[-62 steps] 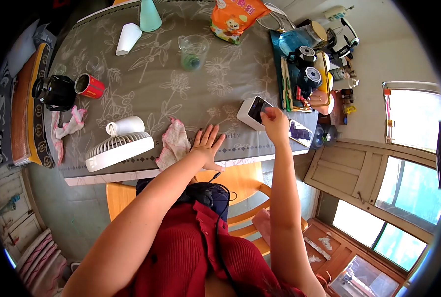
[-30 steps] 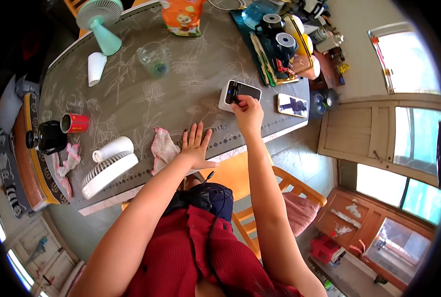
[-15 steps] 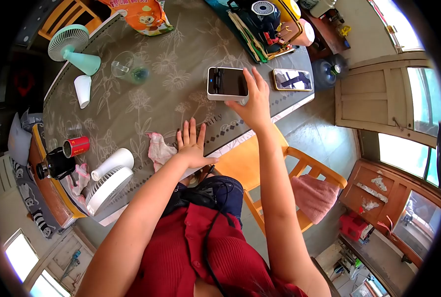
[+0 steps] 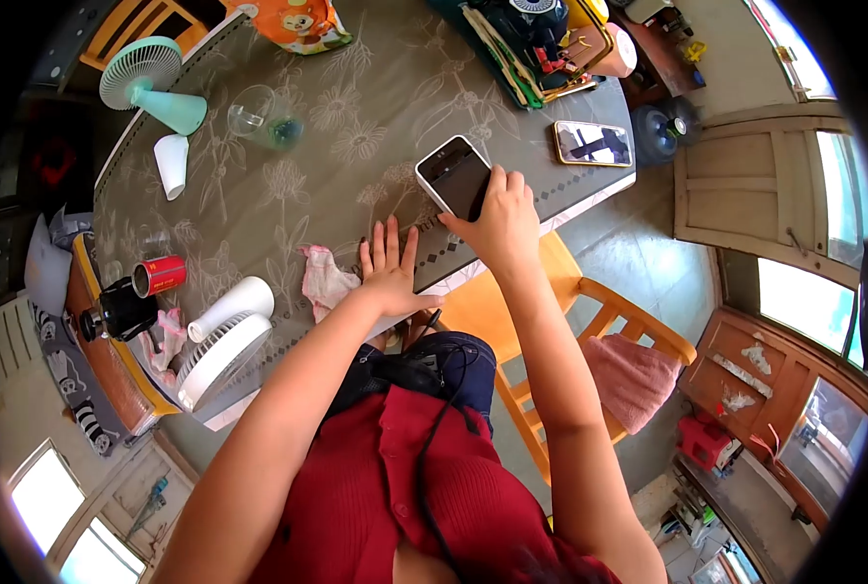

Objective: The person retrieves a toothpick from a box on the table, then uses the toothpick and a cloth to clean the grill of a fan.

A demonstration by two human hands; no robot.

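Note:
My left hand lies flat on the table, fingers spread, holding nothing. Just left of it is a crumpled pink-and-white cloth. My right hand grips the near end of a white, thick-edged device with a black glossy face, thumb on one side and fingers on the other. The device sits at a slant; whether it is lifted off the tabletop I cannot tell. Farther right, a phone rests near the table edge.
A white fan, red can, white cup, green fan and clear glass mug stand or lie on the left. An orange bag and a filled basket are at the back. A wooden chair stands at right.
My right hand has closed around the device's near end, and the device has turned from level to slanted. My left hand stays flat on the table. The whole view has shifted slightly.

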